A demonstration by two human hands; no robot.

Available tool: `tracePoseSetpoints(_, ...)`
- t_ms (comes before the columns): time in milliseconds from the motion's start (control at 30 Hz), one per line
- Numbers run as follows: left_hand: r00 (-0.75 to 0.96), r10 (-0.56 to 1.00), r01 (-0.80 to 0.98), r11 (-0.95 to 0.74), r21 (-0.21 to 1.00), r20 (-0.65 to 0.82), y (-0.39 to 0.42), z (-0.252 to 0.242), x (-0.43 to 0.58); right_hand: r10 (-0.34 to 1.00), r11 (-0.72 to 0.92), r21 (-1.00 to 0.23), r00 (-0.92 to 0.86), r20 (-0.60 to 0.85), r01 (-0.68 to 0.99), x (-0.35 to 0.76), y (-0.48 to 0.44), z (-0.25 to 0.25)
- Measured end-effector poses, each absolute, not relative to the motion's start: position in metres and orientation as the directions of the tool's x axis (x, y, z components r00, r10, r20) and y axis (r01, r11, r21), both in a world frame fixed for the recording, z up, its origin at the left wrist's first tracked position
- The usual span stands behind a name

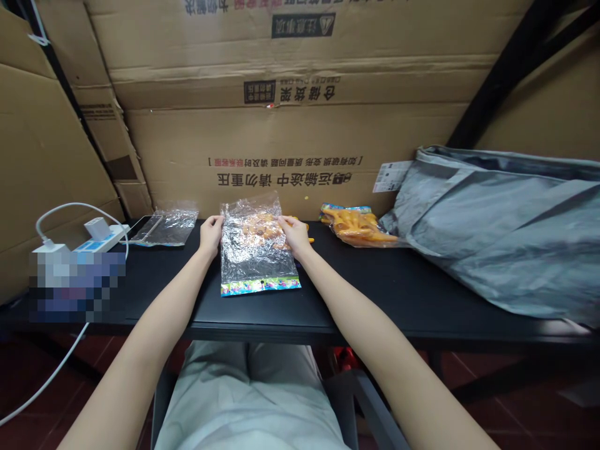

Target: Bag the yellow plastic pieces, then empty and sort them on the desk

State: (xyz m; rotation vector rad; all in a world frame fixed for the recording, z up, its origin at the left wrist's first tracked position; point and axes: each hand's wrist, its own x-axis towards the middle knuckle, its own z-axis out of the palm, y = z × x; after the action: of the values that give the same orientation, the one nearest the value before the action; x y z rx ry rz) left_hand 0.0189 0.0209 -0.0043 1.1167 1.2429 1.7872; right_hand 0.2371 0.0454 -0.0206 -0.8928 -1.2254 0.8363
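A clear plastic bag [255, 265] with a colourful printed strip along its near edge is held up over the black table. My left hand [212, 235] pinches its left edge, and my right hand [294, 235] grips its right edge near the top. Orange pieces [304, 226] show through the film and stick out beyond my right hand; I cannot tell whether they lie inside the bag or behind it. Farther right lies another clear bag filled with orange pieces [354, 226], its printed strip at the back.
More clear plastic bags [180, 228] lie at the back left, beside a phone-like dark object [140, 228]. A white power strip [100, 240] with plugs and a cable sits at far left. A large grey fabric bag [497, 231] fills the right side. Cardboard [290, 131] walls the back.
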Motion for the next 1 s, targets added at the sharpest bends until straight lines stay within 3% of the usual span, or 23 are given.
tracePoseSetpoints(367, -0.445, 0.874, -0.096, -0.265, 0.96, 0.197, 0.019, -0.001, 0.019, 0.896, 0.44, -0.898, 0.069, 0.439, -0.003, 0.238, 0.047, -0.022)
tracePoseSetpoints(700, -0.443, 0.866, -0.036, -0.273, 0.961, 0.23, 0.023, -0.006, 0.016, 0.916, 0.399, -0.916, 0.068, 0.396, -0.044, 0.235, 0.045, -0.022)
tracePoseSetpoints(900, -0.538, 0.804, 0.018, -0.29, 0.957, 0.254, 0.026, -0.006, 0.011, 0.957, 0.29, -0.957, 0.021, 0.29, 0.006, 0.234, 0.034, -0.016)
tracePoseSetpoints(1000, -0.57, 0.776, 0.037, -0.306, 0.951, 0.272, 0.027, -0.005, 0.009, 0.953, 0.302, -0.953, 0.017, 0.303, 0.028, 0.233, 0.032, -0.014)
